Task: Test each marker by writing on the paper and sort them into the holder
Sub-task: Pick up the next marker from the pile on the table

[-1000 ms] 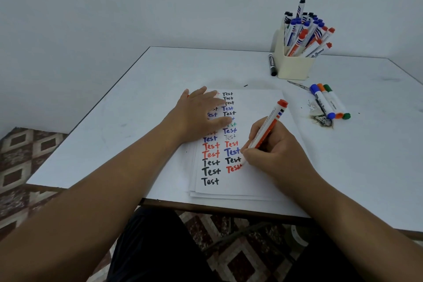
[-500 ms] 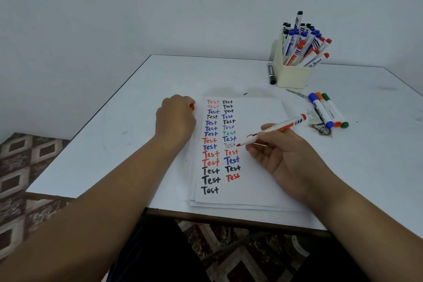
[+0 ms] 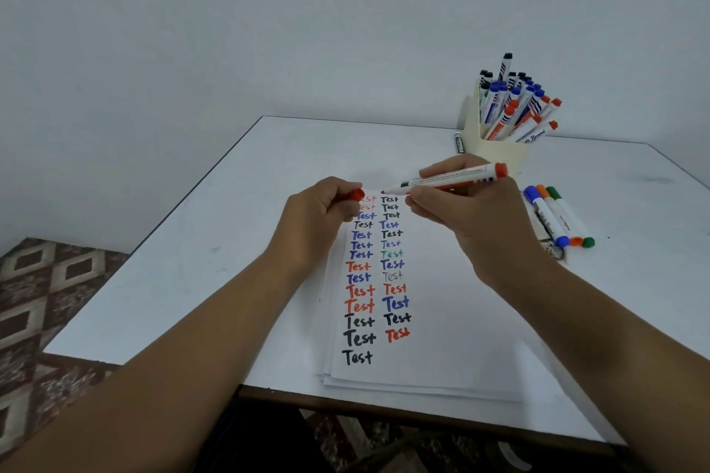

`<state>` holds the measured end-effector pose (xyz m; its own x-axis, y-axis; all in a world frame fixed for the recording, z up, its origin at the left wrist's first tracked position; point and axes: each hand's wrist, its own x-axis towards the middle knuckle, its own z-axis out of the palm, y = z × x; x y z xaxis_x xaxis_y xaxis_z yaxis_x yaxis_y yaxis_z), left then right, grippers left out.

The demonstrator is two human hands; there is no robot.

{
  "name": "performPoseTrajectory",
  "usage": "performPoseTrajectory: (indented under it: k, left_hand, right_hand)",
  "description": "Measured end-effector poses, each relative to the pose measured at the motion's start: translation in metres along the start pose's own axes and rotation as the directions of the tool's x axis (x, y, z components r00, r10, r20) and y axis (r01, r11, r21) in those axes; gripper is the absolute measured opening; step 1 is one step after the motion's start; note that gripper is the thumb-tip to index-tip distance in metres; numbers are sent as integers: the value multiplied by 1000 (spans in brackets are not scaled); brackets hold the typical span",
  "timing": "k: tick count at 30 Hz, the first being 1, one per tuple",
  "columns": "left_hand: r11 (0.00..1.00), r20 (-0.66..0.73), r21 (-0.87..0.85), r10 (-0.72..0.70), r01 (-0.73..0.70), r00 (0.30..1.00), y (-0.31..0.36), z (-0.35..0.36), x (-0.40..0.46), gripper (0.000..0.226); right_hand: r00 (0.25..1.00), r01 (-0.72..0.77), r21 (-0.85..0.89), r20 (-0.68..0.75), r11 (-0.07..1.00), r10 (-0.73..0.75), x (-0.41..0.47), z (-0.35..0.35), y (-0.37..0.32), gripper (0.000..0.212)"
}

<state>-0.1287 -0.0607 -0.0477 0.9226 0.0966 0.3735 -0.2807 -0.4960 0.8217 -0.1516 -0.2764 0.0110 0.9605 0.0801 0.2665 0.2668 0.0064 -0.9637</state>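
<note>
My right hand [image 3: 472, 215] grips the red marker [image 3: 447, 179] mid-barrel, held level above the top of the paper [image 3: 453, 338], nib bare and pointing left; my left hand [image 3: 319, 223] pinches its red cap [image 3: 356, 195] just short of the nib; the marker looks light, stiff and smooth, so I judge a mid-barrel hold best; the holder [image 3: 503, 154] stands at the desk's [image 3: 192, 261] far side.
</note>
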Motion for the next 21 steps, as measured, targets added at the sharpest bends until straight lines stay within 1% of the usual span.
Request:
performPoseTrajectory:
  k: [2, 5, 8, 10, 13, 16, 21]
  left_hand:
    - [1000, -12, 18, 4, -3, 1000, 2, -1, -2, 18]
    - [1000, -26, 6, -10, 10, 1000, 4, -3, -3, 19]
    - [999, -27, 4, 36, -35, 999, 5, -4, -3, 17]
    - [997, -28, 11, 75, -74, 997, 4, -5, -2, 17]
    - [991, 5, 43, 130, -130, 992, 3, -5, -2, 19]
    - [989, 79, 72, 126, -131, 989, 4, -4, -3, 16]
    - [993, 114, 53, 97, -104, 989, 5, -5, -5, 16]
  right_hand:
    - [1000, 24, -95, 11, 995, -24, 6, 6, 2, 17]
    - [999, 43, -127, 19, 991, -41, 13, 14, 5, 16]
    - [998, 46, -167, 38, 985, -41, 15, 20, 6, 16]
    - [997, 57, -236, 55, 970, -45, 16, 23, 6, 16]
    - [995, 78, -331, 81, 940, -54, 17, 25, 7, 16]
    - [993, 104, -427, 102, 898, -67, 19, 28, 10, 17]
    - [988, 112, -423, 141, 899, -57, 23, 28, 15, 18]
